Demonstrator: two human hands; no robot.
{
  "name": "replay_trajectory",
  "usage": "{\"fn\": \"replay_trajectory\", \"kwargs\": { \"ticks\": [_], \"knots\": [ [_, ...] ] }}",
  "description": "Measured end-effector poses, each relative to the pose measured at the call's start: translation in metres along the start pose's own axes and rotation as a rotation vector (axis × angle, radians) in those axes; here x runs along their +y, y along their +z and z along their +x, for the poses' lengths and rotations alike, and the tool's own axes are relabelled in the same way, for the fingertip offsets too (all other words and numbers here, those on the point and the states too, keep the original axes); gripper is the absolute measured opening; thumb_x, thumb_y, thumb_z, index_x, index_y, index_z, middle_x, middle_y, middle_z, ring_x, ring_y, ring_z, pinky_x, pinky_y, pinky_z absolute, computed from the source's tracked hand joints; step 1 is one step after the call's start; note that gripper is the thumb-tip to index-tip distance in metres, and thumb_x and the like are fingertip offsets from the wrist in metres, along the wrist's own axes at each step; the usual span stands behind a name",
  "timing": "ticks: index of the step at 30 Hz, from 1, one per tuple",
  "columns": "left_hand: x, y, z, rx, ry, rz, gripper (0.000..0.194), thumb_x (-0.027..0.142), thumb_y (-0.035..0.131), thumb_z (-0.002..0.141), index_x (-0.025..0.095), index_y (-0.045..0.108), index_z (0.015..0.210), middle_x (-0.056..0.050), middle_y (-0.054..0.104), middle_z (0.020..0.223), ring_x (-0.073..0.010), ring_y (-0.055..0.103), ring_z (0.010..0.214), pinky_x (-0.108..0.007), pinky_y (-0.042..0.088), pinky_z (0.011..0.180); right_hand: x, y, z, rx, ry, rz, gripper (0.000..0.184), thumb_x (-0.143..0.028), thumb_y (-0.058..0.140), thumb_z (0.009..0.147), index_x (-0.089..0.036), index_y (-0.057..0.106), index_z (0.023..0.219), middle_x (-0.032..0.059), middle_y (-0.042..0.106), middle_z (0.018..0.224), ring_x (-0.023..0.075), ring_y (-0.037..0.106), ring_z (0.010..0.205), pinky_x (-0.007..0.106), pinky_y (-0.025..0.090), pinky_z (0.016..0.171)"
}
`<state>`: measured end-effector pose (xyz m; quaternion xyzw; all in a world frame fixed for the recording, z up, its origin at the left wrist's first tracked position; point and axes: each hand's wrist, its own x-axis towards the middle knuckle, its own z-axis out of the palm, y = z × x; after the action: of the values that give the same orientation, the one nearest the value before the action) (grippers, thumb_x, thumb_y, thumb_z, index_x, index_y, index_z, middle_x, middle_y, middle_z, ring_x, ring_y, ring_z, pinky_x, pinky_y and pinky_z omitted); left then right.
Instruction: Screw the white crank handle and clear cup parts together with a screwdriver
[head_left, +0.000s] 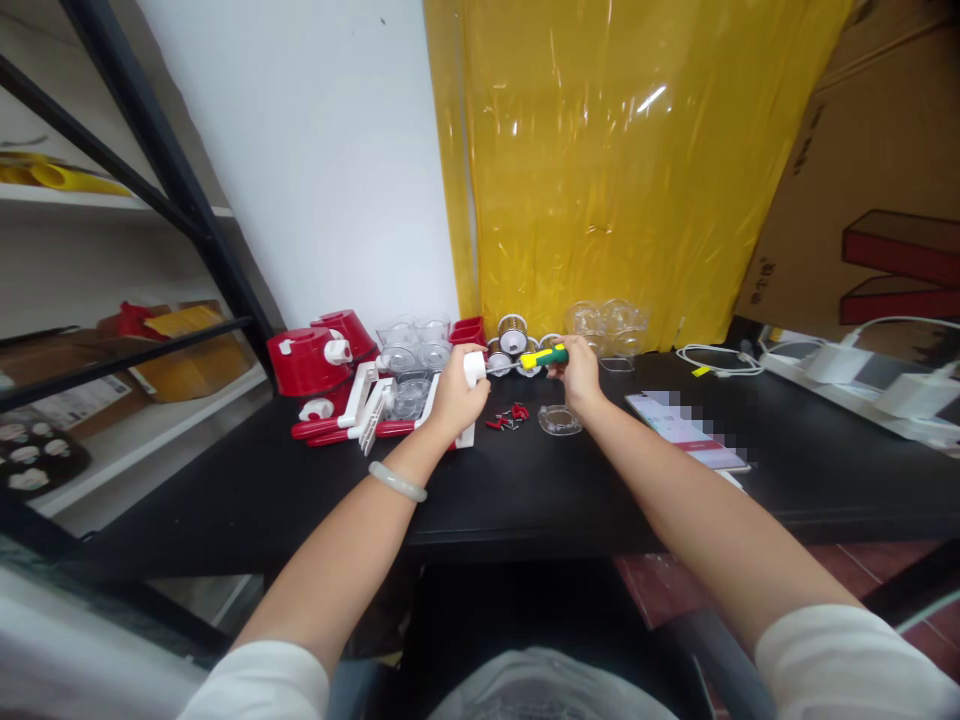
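My left hand [456,395] is closed round a white plastic part [474,368] held above the black table [525,490]. My right hand [576,378] grips a screwdriver with a yellow and green handle [546,356], its shaft pointing left into the white part. Small red pieces [508,416] lie on the table between my hands. A clear plastic cup piece [559,420] rests just below my right hand. A pale bangle [397,482] sits on my left wrist.
Red and white plastic housings [319,360] and clear containers [412,355] crowd the table's back left. A phone [686,430] lies right of my hand. White cables and chargers [825,365] sit far right. Yellow film [622,170] hangs behind; metal shelving [150,300] stands left.
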<state>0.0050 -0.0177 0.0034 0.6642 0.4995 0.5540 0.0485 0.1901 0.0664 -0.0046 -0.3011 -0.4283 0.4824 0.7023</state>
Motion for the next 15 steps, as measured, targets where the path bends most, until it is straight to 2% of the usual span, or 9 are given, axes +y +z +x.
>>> {"fn": "replay_trajectory", "kwargs": {
  "ticks": [4,9,15],
  "knots": [
    [0.0023,-0.0002,-0.0001,0.001,-0.014,-0.011,0.051,0.002,0.056,0.071,0.022,0.056,0.118,-0.002,0.070,0.096,-0.0194,0.069,0.084,-0.034,0.056,0.081,-0.0022,0.0014,-0.0010,-0.001,-0.002,-0.042,0.035,-0.057,0.062,0.083,-0.024,0.051,0.082,-0.0077,0.050,0.060,0.0073,0.039,0.041,0.021,0.029,0.038],
    [0.0015,0.0000,-0.0002,0.008,-0.020,-0.012,0.051,0.002,0.057,0.071,0.022,0.056,0.117,-0.001,0.070,0.095,-0.0191,0.069,0.083,-0.034,0.056,0.081,-0.0041,0.0016,-0.0024,-0.025,-0.040,-0.086,0.039,-0.062,0.059,0.085,-0.024,0.050,0.082,-0.0073,0.052,0.060,0.0069,0.036,0.038,0.024,0.029,0.038],
    [-0.0013,0.0001,0.0002,-0.003,0.001,-0.003,0.050,0.002,0.056,0.073,0.022,0.056,0.118,-0.002,0.070,0.097,-0.0193,0.069,0.083,-0.035,0.057,0.081,-0.0021,-0.0014,-0.0020,-0.022,-0.015,-0.142,0.047,-0.070,0.058,0.083,-0.025,0.049,0.073,-0.0094,0.034,0.043,0.0096,0.032,0.033,0.026,0.028,0.036]
  ]
}}
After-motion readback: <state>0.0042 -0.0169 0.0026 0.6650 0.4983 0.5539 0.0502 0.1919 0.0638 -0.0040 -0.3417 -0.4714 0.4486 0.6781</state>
